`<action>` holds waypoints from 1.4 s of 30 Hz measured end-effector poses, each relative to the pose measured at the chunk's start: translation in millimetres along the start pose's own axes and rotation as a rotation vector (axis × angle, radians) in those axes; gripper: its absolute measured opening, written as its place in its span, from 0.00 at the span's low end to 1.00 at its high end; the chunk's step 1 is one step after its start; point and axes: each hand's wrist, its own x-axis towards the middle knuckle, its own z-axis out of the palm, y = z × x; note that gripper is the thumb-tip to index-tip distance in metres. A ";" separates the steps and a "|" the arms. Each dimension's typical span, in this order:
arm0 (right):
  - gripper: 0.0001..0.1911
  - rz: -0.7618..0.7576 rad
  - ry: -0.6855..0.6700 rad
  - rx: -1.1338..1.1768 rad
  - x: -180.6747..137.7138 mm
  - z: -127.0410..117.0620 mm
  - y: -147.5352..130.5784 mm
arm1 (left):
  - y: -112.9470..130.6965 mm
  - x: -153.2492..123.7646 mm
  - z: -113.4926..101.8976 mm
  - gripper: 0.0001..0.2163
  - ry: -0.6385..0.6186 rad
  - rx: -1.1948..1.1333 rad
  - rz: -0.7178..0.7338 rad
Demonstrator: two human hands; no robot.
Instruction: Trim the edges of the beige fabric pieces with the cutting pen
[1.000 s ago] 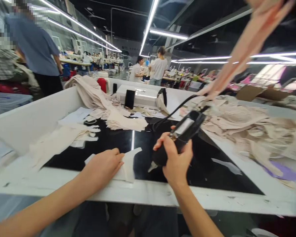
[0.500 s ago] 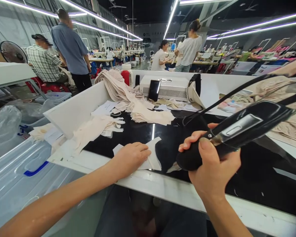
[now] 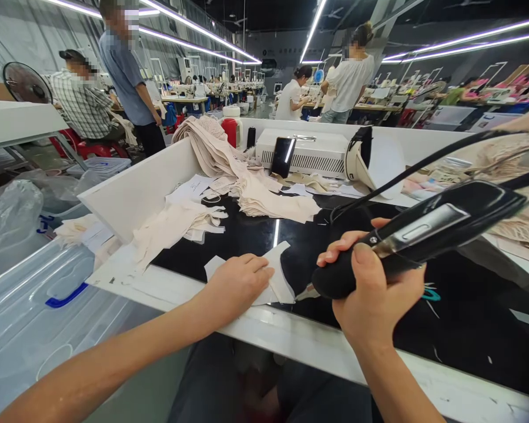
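Fabric piece [image 3: 281, 270] under left hand [image 3: 242, 285], grip unclear; right hand [image 3: 374, 294] clasps black tool [image 3: 476, 212].

Smooth black plastic here on the handheld tool [image 3: 449, 229], and we catch shiny metal on its plate [image 3: 425, 231]! Below, the counter [image 3: 462, 329] gleams mirror-glossy; soft matt cloth in the cream stack [image 3: 277, 205]; clear glossy plastic on the box [image 3: 17, 317]; the white piece [image 3: 281, 261], perhaps paper, we can't be sure.

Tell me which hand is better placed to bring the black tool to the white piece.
The right hand, I'd judge: it grips the black tool, whose rounded end is near the white piece. The left hand rests on that piece, perhaps steadying it.
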 end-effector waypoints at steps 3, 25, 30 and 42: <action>0.29 0.000 -0.010 -0.005 -1.0 0.2 1.0 | 2.6 -1.9 0.3 0.09 -0.010 0.023 -0.011; 0.29 -0.013 -0.049 -0.035 -5.6 -3.6 2.8 | 18.2 3.9 24.1 0.11 0.164 -0.038 0.414; 0.29 -0.018 -0.048 -0.028 -5.2 -3.4 3.3 | 8.4 -1.8 28.5 0.10 0.181 -0.137 0.325; 0.29 -0.001 -0.029 -0.007 -3.1 -0.1 -0.1 | 6.1 -9.5 20.2 0.12 0.193 -0.095 0.297</action>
